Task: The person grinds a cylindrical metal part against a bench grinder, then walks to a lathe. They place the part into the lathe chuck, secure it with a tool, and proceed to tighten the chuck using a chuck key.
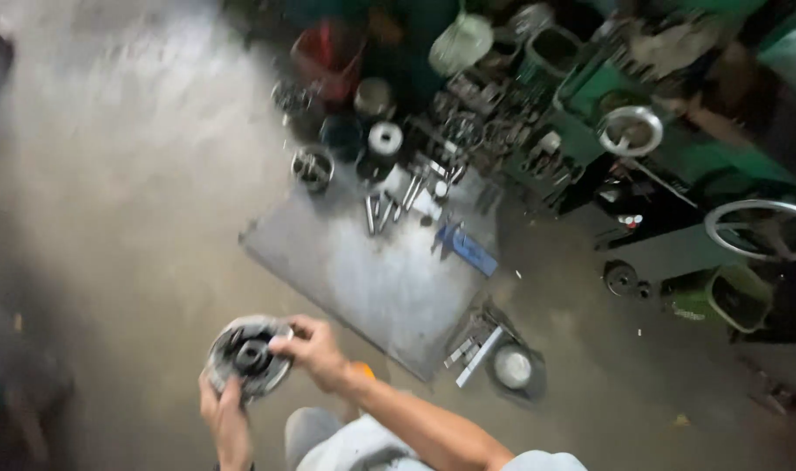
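Both hands are closed on a round metal disc part (248,357): the left hand (225,420) cups its lower rim, the right hand (313,351) pinches its upper edge. Held over bare concrete, just below-left of a grey steel plate (380,279), the greasy, dark-hubbed piece is best supported underneath while being turned. Scattered bolts (389,208) lie at the plate's far end.

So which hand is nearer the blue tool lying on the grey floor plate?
Right. The right hand grips the round metal part on the side toward the blue tool; the left hand supports it from below, farther away.
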